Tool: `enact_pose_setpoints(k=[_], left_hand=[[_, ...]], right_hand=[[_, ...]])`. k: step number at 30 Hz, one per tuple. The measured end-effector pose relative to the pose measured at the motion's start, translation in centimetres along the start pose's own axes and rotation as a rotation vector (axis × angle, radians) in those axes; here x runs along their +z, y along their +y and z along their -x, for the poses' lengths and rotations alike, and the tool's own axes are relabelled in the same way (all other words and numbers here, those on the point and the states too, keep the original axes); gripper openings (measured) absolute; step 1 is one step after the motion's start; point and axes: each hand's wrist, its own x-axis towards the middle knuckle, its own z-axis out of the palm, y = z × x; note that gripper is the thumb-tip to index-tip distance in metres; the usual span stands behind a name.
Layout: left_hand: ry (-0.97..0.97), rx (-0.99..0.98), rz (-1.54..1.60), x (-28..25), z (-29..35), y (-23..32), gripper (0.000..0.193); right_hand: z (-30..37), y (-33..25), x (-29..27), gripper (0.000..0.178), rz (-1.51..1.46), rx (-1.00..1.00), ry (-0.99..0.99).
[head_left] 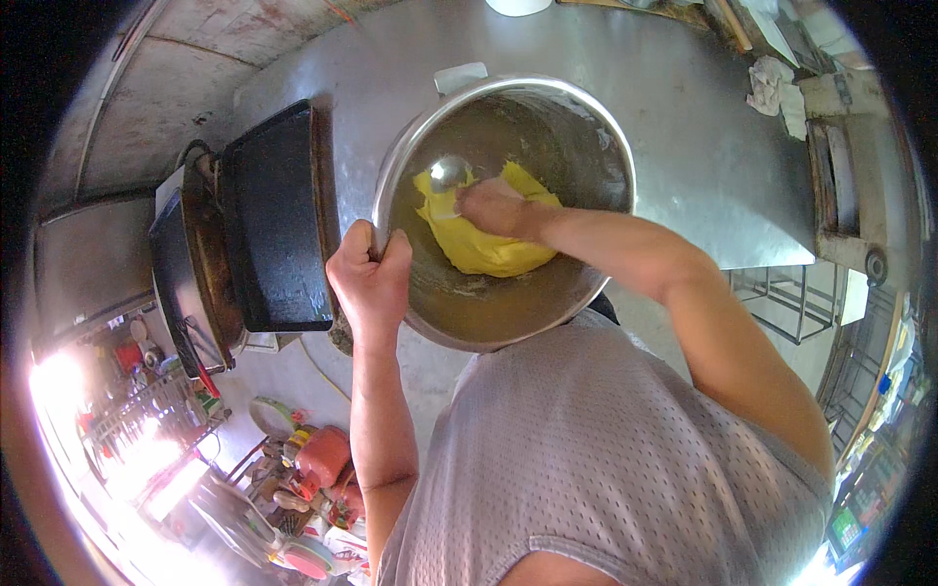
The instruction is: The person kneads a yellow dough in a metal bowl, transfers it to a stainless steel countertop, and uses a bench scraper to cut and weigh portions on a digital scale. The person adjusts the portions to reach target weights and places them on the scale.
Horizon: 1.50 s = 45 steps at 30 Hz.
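Metal surface [713, 156] extends beyond the bowl [586, 161]; left hand [371, 283] clasps its left side. Dough [491, 254] lies against the nearer right hand [496, 209], finger closure indeterminable.

The right hand [498, 211] blurs where it meets yellow dough [493, 256] — the upper edge cuts off a white container [519, 6].
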Motion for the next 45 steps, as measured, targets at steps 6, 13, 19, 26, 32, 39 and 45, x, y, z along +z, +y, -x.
enact_pose_setpoints(k=[6,13,19,26,32,39,45], left_hand=[[-0.099,0.037,-0.120,-0.1,-0.9,2.2,0.022],[-0.007,0.104,-0.277,1.0,-1.9,2.1,0.011],[0.014,0.113,-0.270,0.1,-1.4,-0.3,0.014],[-0.085,0.142,-0.219,0.5,-2.4,0.8,0.020],[-0.049,0.179,-0.263,0.4,-2.4,-0.2,0.017],[-0.145,0.312,-0.231,0.9,-1.6,1.6,0.018],[-0.113,0.336,-0.213,0.9,1.7,0.6,0.020]], right_hand=[[-5.2,4.8,-5.1,0.024,-0.108,0.397,0.409],[-8.0,2.3,-4.2,0.024,0.099,0.089,0.035],[-7.5,4.8,-6.5,0.025,0.122,0.130,0.328],[-11.0,3.3,-1.0,0.025,0.073,-0.089,0.247],[-7.9,4.4,-8.9,0.026,0.027,-0.052,0.305],[-9.1,3.4,2.4,0.030,-0.182,-0.020,0.327],[-3.7,0.7,2.0,0.029,-0.156,-0.002,0.315]])
